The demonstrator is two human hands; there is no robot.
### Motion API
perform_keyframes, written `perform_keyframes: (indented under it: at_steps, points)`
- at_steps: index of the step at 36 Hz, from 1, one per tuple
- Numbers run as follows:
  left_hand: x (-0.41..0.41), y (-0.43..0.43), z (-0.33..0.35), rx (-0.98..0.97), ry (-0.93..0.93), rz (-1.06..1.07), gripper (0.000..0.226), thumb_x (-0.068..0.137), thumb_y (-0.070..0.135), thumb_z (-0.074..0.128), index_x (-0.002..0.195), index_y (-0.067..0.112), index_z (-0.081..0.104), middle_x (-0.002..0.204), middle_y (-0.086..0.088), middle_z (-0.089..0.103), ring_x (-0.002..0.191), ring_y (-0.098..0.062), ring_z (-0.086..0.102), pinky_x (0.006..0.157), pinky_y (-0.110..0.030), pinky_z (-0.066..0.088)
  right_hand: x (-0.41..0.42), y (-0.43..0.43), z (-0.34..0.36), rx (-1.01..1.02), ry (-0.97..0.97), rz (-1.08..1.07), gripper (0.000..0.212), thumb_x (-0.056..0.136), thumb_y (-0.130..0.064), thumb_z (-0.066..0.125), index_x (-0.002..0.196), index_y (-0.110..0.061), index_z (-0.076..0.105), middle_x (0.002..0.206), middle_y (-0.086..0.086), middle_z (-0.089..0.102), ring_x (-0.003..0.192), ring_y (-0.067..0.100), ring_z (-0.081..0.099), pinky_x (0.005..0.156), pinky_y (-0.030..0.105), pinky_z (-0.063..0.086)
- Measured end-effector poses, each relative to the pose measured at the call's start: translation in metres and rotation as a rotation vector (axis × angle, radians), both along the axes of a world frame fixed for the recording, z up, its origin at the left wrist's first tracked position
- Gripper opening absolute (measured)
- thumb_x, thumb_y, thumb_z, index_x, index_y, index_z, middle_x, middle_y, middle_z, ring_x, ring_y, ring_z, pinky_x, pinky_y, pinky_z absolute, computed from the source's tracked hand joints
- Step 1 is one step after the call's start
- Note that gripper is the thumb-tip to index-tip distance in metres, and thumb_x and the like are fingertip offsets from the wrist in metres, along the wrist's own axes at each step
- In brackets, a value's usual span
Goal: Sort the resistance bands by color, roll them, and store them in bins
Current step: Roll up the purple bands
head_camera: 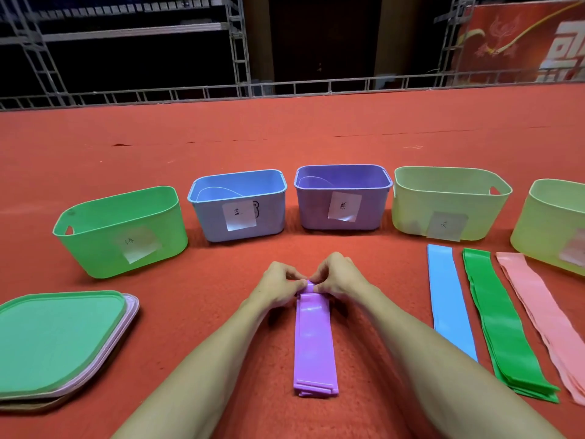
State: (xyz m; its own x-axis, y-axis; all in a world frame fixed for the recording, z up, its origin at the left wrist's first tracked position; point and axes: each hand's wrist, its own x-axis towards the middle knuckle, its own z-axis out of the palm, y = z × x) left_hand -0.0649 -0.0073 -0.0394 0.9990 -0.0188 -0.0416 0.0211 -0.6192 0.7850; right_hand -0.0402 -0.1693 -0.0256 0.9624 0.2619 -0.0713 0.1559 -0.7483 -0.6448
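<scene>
Left hand (280,285) and right hand (337,280) pinch purple bands' (313,343) far edge.

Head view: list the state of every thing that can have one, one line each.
purple bands, stacked flat, far end curled
left hand, pinching their far end
right hand, pinching it too
blue band, flat, unrolled
green bands, stacked flat, unrolled
pink bands, stacked flat, unrolled
green bin, upright, uncovered
blue bin, upright, uncovered
purple bin, upright, uncovered
inner pale bin, upright, uncovered
rightmost pale bin, upright, uncovered
lids, stacked, off the bins
</scene>
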Motion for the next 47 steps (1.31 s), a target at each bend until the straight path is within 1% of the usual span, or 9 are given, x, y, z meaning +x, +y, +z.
perform_keyframes:
  at_steps: [4,10,18,23,27,32,39,41,47]
  points:
    - [-0.004,0.000,0.003,-0.003,-0.008,-0.009,0.015,0.083,0.010,0.069,0.074,0.022,0.073,0.077,-0.003,0.073,0.064,-0.009,0.059,0.068,-0.029,0.052,-0.005,-0.001,-0.001,0.023,0.006,-0.011,0.008,0.070,-0.014,0.081,0.073,-0.018,0.075,0.079,0.000,0.074,0.080,0.016,0.069,0.070,0.027,0.056]
    - [-0.008,-0.004,0.005,0.017,-0.020,0.014,0.010,0.078,0.007,0.075,0.075,0.016,0.071,0.078,0.000,0.071,0.064,-0.002,0.059,0.058,-0.011,0.044,-0.011,-0.001,-0.005,0.038,-0.022,-0.016,0.020,0.066,-0.015,0.081,0.058,-0.024,0.065,0.081,0.003,0.073,0.087,0.019,0.067,0.073,0.028,0.056]
    - [-0.014,-0.008,0.012,0.057,-0.012,0.015,0.013,0.074,0.010,0.081,0.071,0.014,0.069,0.077,-0.003,0.072,0.066,-0.007,0.062,0.066,-0.029,0.059,-0.017,-0.008,0.003,0.064,-0.053,0.055,0.004,0.073,-0.020,0.079,0.073,-0.018,0.077,0.074,0.000,0.074,0.062,0.006,0.061,0.063,0.023,0.052]
    - [-0.021,-0.008,0.013,0.080,-0.038,0.034,0.009,0.075,0.007,0.078,0.072,0.011,0.070,0.079,-0.004,0.073,0.068,-0.007,0.059,0.067,-0.025,0.054,-0.017,-0.005,0.006,0.029,-0.082,0.074,0.008,0.072,-0.014,0.076,0.074,-0.022,0.076,0.073,-0.004,0.073,0.070,0.011,0.066,0.069,0.027,0.054]
    - [-0.024,-0.010,0.013,0.087,-0.027,0.052,0.010,0.074,0.005,0.077,0.070,0.010,0.070,0.072,-0.002,0.069,0.067,-0.009,0.058,0.071,-0.033,0.058,-0.018,-0.005,0.006,-0.001,-0.067,0.088,0.023,0.073,-0.020,0.078,0.096,-0.021,0.076,0.094,-0.007,0.073,0.084,0.009,0.066,0.080,0.025,0.053]
    - [-0.028,-0.010,0.013,0.091,-0.003,0.051,0.012,0.072,0.004,0.076,0.065,0.011,0.069,0.068,-0.003,0.069,0.069,-0.013,0.061,0.064,-0.038,0.060,-0.022,-0.005,0.003,0.006,-0.029,0.070,0.019,0.072,-0.024,0.080,0.090,-0.018,0.078,0.085,-0.004,0.075,0.077,0.007,0.065,0.071,0.028,0.054]
    - [-0.031,-0.006,0.022,0.154,0.008,-0.016,0.012,0.074,0.013,0.075,0.067,0.019,0.068,0.069,-0.002,0.069,0.063,-0.007,0.055,0.063,-0.016,0.045,-0.026,0.000,0.002,-0.019,-0.032,0.032,0.012,0.070,-0.010,0.080,0.081,-0.013,0.075,0.084,0.002,0.074,0.079,0.010,0.063,0.066,0.022,0.049]
    - [-0.031,-0.007,0.025,0.168,0.004,-0.034,0.012,0.077,0.009,0.070,0.070,0.018,0.068,0.067,0.000,0.067,0.055,-0.002,0.053,0.053,-0.008,0.040,-0.027,0.001,0.001,-0.030,-0.041,0.039,0.011,0.069,-0.009,0.079,0.077,-0.014,0.074,0.083,0.002,0.074,0.080,0.013,0.063,0.065,0.022,0.048]
    - [-0.032,-0.009,0.024,0.161,-0.030,-0.036,0.015,0.077,0.001,0.069,0.076,0.015,0.065,0.059,0.005,0.060,0.042,0.007,0.050,0.049,-0.008,0.039,-0.031,0.000,-0.005,-0.015,-0.082,0.040,0.011,0.067,-0.010,0.079,0.074,-0.016,0.073,0.083,0.001,0.073,0.093,0.018,0.063,0.076,0.029,0.054]
